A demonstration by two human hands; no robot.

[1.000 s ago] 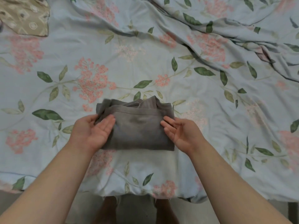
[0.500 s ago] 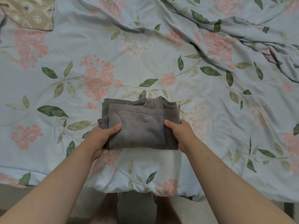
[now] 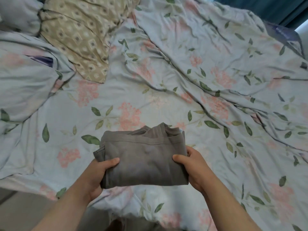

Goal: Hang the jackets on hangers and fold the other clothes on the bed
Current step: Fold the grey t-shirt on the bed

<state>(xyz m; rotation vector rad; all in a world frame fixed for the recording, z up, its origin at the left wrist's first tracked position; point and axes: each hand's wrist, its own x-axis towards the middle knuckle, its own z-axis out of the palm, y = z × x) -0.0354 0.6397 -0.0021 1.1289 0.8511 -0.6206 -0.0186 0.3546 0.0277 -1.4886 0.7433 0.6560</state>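
Note:
A grey garment point(image 3: 143, 157), folded into a compact rectangle, is held just above the near edge of the bed point(image 3: 150, 100). My left hand point(image 3: 98, 174) grips its left side, thumb on top and fingers underneath. My right hand point(image 3: 193, 165) grips its right side the same way. The folded layers and a ribbed edge show at the garment's far side. No jackets or hangers are in view.
The bed is covered with a wrinkled pale blue floral duvet. A beige patterned cloth point(image 3: 80, 35) lies at the far left, beside a bunched pillow point(image 3: 18, 14). The floor point(image 3: 20, 209) shows at the lower left. A dark curtain point(image 3: 283, 9) stands at the far right.
Both hands went from resting flat beside the folded garment to gripping its sides and lifting it off the duvet. The view has tilted up, showing more of the bed.

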